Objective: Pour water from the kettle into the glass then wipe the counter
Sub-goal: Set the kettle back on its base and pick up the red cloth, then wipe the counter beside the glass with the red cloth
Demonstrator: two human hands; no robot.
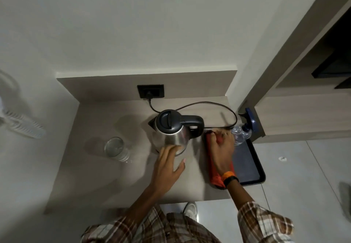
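A steel kettle (171, 131) with a dark lid and handle stands on its base in the middle of the grey-brown counter (106, 182). A clear glass (115, 148) holding water sits to its left. My left hand (170, 165) lies flat, fingers spread, on the counter against the kettle's near side, holding nothing. My right hand (222, 148) rests on top of a red cloth (215, 178) lying right of the kettle, fingers curled over its far end. An orange and black band is on that wrist.
The kettle's black cord (207, 103) loops to a wall socket (151, 91) at the back. A dark tray (247, 164) sits at the counter's right edge, with a clear spray bottle (242, 133) with a blue nozzle at its far end. Cabinets rise on the right.
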